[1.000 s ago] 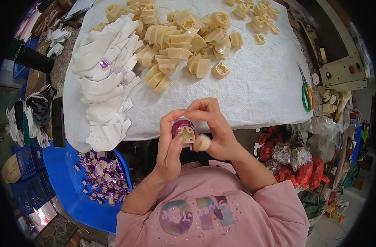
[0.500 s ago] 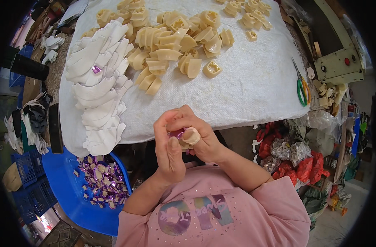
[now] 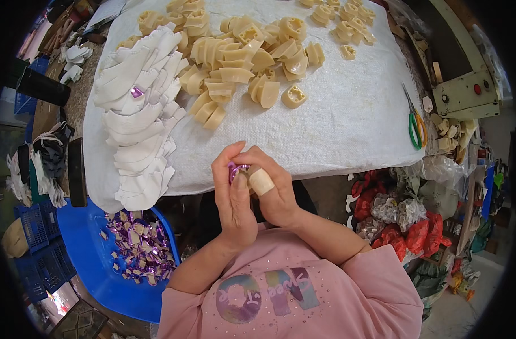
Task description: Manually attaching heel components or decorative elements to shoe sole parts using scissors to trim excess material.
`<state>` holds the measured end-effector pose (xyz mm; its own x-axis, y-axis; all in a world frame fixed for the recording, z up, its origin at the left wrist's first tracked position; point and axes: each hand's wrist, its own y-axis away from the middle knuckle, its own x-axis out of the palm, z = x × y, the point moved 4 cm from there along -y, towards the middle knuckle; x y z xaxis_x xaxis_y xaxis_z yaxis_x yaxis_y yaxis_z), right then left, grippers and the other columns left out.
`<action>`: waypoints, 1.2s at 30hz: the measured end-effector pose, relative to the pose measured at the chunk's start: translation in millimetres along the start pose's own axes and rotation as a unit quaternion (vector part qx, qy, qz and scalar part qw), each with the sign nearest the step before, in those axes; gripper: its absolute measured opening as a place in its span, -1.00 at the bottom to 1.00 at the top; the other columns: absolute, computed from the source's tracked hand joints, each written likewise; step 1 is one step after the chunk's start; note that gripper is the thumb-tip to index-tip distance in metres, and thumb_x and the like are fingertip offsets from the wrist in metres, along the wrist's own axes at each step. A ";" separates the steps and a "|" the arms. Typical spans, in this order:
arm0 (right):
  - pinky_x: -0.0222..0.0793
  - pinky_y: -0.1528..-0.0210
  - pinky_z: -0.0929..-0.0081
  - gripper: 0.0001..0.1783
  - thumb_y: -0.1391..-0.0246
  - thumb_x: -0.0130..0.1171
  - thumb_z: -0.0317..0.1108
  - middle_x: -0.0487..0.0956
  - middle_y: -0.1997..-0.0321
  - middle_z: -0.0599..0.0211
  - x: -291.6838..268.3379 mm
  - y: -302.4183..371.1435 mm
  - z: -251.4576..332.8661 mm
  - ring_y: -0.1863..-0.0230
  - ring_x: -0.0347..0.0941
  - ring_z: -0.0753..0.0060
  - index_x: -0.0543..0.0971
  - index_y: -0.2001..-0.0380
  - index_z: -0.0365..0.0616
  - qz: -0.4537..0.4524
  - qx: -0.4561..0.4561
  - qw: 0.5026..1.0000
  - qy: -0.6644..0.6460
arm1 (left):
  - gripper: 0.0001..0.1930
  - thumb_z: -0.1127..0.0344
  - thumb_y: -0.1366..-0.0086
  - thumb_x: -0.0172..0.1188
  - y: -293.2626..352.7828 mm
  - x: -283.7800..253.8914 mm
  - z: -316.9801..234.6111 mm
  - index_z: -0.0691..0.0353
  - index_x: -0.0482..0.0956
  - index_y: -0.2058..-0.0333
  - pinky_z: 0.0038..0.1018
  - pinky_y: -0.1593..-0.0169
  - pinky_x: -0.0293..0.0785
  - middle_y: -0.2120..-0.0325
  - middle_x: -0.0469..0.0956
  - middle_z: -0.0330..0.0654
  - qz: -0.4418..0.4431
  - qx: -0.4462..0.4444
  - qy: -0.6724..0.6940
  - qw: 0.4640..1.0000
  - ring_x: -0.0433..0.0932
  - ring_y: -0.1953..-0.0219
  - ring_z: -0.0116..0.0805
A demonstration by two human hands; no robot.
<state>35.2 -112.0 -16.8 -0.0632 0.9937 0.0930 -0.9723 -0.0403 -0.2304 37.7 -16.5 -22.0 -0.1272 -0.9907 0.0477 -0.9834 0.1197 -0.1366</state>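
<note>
Close in front of my chest, just off the table's near edge, both hands are cupped round a small shiny purple piece (image 3: 233, 170). My left hand (image 3: 233, 212) is closed along its left side, thumb pressed inward. From the right, my right hand (image 3: 279, 195) wraps round it, with a cream-coloured cover (image 3: 262, 182) on the thumb. Most of the purple piece is hidden by my fingers. Left of my hands, a blue tub (image 3: 94, 271) holds many purple metallic pieces (image 3: 142, 248) with beige inner sides.
The table (image 3: 337, 124) has a white woven cover. On it lie overlapping white cut pieces (image 3: 136, 127) with one purple piece on top, a heap of beige moulded pieces (image 3: 229, 62) like shoe heels, and scissors (image 3: 414, 127) at right. Red plastic bags (image 3: 417, 236) are at lower right.
My hands have turned slightly round the purple piece, and the covered right thumb now points up more. The view has shifted a little.
</note>
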 end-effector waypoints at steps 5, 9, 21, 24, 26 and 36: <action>0.25 0.33 0.66 -0.51 -0.32 -0.26 0.00 0.38 0.18 0.40 -9.8 -2.5 1.4 0.35 0.27 0.62 0.36 -0.09 -0.12 0.056 0.138 0.986 -0.072 | -0.37 -0.15 -0.38 -0.36 -6.7 3.3 -5.8 0.15 -0.02 -0.26 -0.49 0.21 0.35 0.20 0.39 -0.17 0.052 -0.108 0.288 0.950 0.39 0.27 -0.44; 0.28 0.40 0.56 -0.52 -0.27 -0.11 -0.05 0.39 0.28 0.39 -18.2 -6.4 7.4 0.45 0.29 0.54 0.38 -0.04 -0.23 -0.009 0.128 0.984 -0.124 | -0.25 -0.32 -0.33 -0.44 -10.5 -3.3 -2.3 0.11 -0.08 -0.29 -0.45 0.24 0.36 0.23 0.42 -0.19 0.155 -0.070 0.326 0.930 0.41 0.24 -0.37; 0.33 0.40 0.44 -0.69 -0.05 0.16 -0.18 0.44 0.42 0.19 -26.7 -18.8 28.3 0.44 0.43 0.25 0.50 0.27 -0.23 0.055 -0.041 0.983 0.172 | -0.11 -0.23 -0.23 0.02 -10.5 -8.5 -18.9 0.49 -0.01 -0.19 -0.39 0.07 0.41 0.16 0.43 0.08 0.112 0.076 -0.070 0.988 0.50 0.19 -0.20; 0.31 0.41 0.47 -0.73 -0.11 0.13 -0.22 0.43 0.46 0.29 -31.8 -17.7 17.9 0.45 0.40 0.41 0.50 0.26 -0.22 0.048 -0.064 0.983 0.167 | -0.23 -0.01 -0.13 0.31 -13.1 -16.2 -12.1 0.41 0.18 -0.11 -0.50 0.02 0.37 0.16 0.41 -0.12 0.152 -0.027 -0.010 0.988 0.44 0.12 -0.40; 0.30 0.41 0.51 -0.75 -0.14 0.11 -0.23 0.42 0.48 0.35 -35.0 -20.3 9.5 0.46 0.37 0.49 0.49 0.29 -0.22 0.057 0.066 0.996 0.011 | -0.35 0.24 -0.06 0.41 -12.2 -21.5 -11.2 0.38 0.28 -0.04 -0.54 0.05 0.39 0.20 0.43 -0.19 0.118 -0.049 -0.040 0.991 0.45 0.14 -0.45; 0.28 0.44 0.57 -0.80 -0.15 0.08 -0.28 0.41 0.51 0.49 -33.7 -23.4 12.8 0.47 0.32 0.62 0.46 0.45 -0.19 0.138 0.073 0.987 0.038 | -0.52 0.58 0.13 0.35 -12.7 -16.6 -37.2 0.31 0.48 0.14 -0.60 0.46 0.37 0.38 0.43 -0.15 0.087 0.180 -0.251 0.947 0.43 0.45 -0.44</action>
<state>57.2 -145.8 -2.1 -0.3182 0.9476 -0.0275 -0.9428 -0.3194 -0.0952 47.5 0.9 15.8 -0.1168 -0.8748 -0.4702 -0.8340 0.3435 -0.4319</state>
